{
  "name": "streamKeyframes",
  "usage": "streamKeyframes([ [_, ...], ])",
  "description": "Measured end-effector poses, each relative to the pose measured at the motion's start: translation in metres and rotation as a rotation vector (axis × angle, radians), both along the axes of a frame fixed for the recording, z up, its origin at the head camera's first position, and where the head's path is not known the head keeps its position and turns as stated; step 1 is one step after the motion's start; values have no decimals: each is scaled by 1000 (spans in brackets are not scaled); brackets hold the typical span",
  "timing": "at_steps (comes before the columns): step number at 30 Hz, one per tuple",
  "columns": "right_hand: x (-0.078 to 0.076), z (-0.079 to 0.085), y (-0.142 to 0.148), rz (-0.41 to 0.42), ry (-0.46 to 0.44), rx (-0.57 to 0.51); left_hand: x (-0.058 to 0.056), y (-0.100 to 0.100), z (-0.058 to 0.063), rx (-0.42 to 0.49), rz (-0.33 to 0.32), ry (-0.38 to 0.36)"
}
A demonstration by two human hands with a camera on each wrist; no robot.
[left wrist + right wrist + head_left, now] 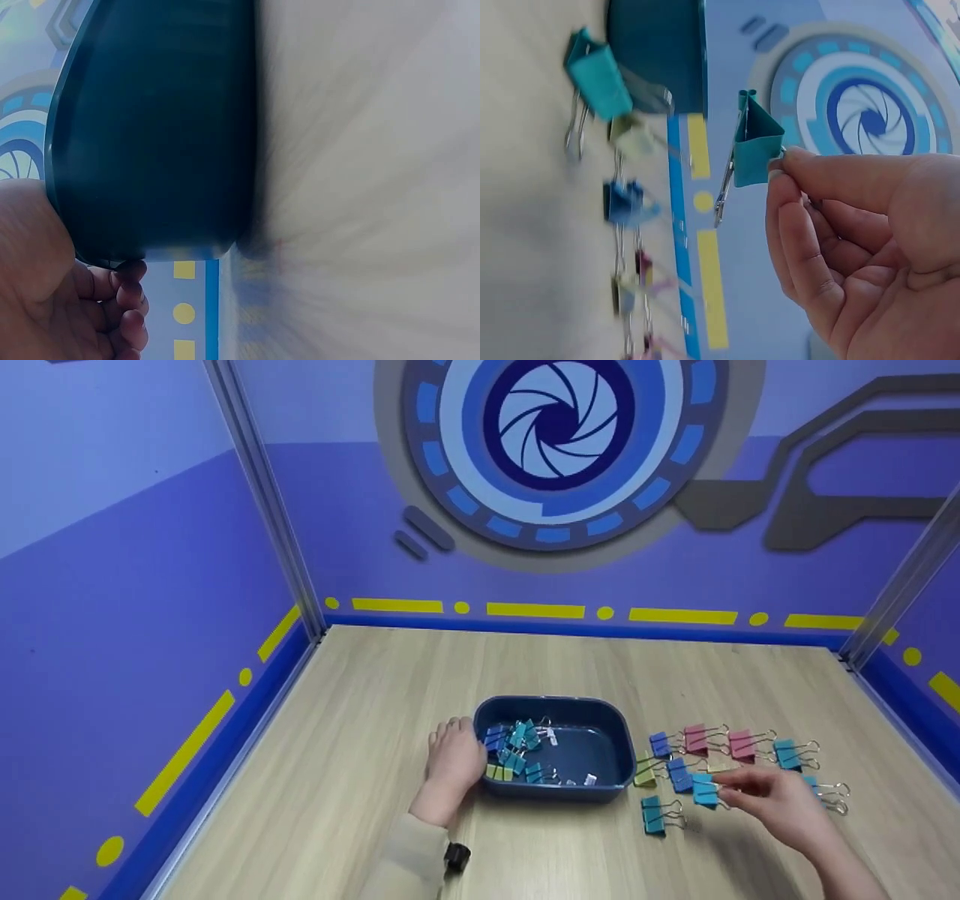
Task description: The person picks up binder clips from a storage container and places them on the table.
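My right hand (780, 806) pinches a light teal binder clip (703, 790) by its wire handle, between thumb and fingertips. In the right wrist view this binder clip (759, 154) is held up, its triangular side opening showing. My left hand (456, 757) grips the left end of a dark blue plastic bin (555, 793), fingers curled at the outer wall and the thumb hidden. Inside the bin, teal, blue and yellow-green binder clips (516, 739) are heaped toward the left, with small clear pieces (591, 780) on the floor.
Right of the bin lie several binder clips: a dark teal clip (653, 816), a yellow-green clip (645, 772), a blue clip (680, 775), a pink clip (742, 745) and a teal clip (787, 754). Printed panels (337, 525) enclose the wooden table (360, 697) at the back and sides.
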State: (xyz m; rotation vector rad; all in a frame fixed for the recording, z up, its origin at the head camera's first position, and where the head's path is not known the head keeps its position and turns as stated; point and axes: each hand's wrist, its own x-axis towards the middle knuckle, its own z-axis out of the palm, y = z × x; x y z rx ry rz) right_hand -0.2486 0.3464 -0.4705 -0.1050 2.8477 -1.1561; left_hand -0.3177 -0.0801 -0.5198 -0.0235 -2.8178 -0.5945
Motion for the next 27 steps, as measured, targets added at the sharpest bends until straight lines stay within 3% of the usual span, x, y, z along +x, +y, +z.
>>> streamKeyframes([
  [11, -1, -23, 18, -40, -139, 41, -1, -2, -3, -20, -4, 22],
  [18, -6, -38, 8, -1, -95, 108, 0, -1, -2, -12, -4, 20],
  [27, -13, -42, -7, -3, -79, 134, -1, -1, -2, 5, 4, 13],
])
